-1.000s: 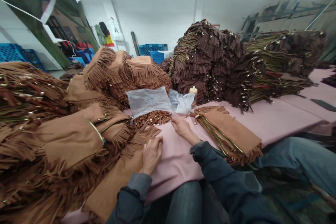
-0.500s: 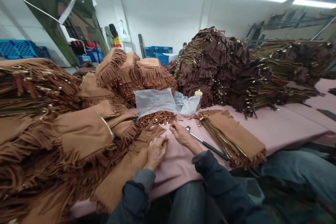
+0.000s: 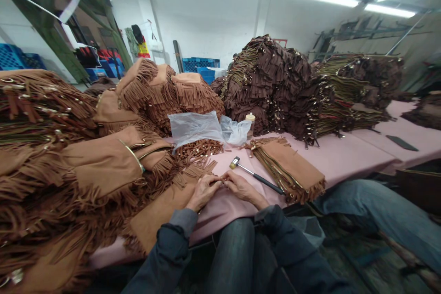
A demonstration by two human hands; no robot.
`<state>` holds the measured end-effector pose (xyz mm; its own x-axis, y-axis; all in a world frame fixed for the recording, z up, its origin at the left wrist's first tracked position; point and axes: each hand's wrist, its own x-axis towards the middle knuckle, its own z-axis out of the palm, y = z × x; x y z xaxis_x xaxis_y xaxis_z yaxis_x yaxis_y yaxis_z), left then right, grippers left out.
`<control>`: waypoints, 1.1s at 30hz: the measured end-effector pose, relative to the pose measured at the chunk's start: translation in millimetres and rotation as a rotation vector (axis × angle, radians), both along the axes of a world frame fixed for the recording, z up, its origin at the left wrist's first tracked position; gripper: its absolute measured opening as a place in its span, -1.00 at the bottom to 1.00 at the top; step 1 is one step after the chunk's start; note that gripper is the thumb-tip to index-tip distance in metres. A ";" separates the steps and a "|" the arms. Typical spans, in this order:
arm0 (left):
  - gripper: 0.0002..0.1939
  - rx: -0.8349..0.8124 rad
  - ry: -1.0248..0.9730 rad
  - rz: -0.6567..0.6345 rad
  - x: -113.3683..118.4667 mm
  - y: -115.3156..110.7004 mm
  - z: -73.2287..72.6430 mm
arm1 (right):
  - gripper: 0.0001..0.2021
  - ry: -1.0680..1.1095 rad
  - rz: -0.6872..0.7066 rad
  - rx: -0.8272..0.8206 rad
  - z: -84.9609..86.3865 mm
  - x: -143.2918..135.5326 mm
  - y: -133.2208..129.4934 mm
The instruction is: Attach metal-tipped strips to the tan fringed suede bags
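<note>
Head view: the left hand point(image 3: 202, 194) and the right hand point(image 3: 240, 187) meet just above the edge of a pink-covered table point(image 3: 229, 209), their fingers curled and the thumbs and forefingers nearly closed in a pinch on a small piece point(image 3: 223, 179) between them. It looks brown with a glint of metal, but is too small to make out further. Beside the left hand, a tan fringed panel point(image 3: 156, 218) slants across the table. A hammer point(image 3: 259, 177) with a black grip lies to the right of the right hand, its head pointing away from the person and its grip end by a stack of tan fringed bags point(image 3: 294, 161). Beyond the hands, a heap of little brown straps point(image 3: 201, 148) sits in front of a clear plastic bag point(image 3: 195, 127), with a cream-capped bottle point(image 3: 250, 125) near the bag's right end.
</note>
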<state>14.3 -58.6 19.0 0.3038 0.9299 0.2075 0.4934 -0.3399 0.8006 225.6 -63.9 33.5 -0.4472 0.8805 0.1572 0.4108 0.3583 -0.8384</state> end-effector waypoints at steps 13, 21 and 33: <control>-0.64 0.087 0.232 -0.001 10.4 -7.2 17.9 | -0.77 -0.030 0.038 -0.013 0.7 8.0 2.7; -0.73 0.075 0.181 0.077 9.9 -4.5 5.7 | -0.82 0.014 -0.029 -0.010 -0.7 2.0 -0.7; -0.76 -0.091 -0.107 0.034 7.4 -1.0 4.7 | -0.80 -0.352 -0.324 0.149 -7.4 -7.5 1.8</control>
<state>21.8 -59.7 23.7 0.2530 0.9556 0.1509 0.4135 -0.2478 0.8761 218.1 -62.1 26.1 -0.2031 0.9623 0.1809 0.7695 0.2711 -0.5783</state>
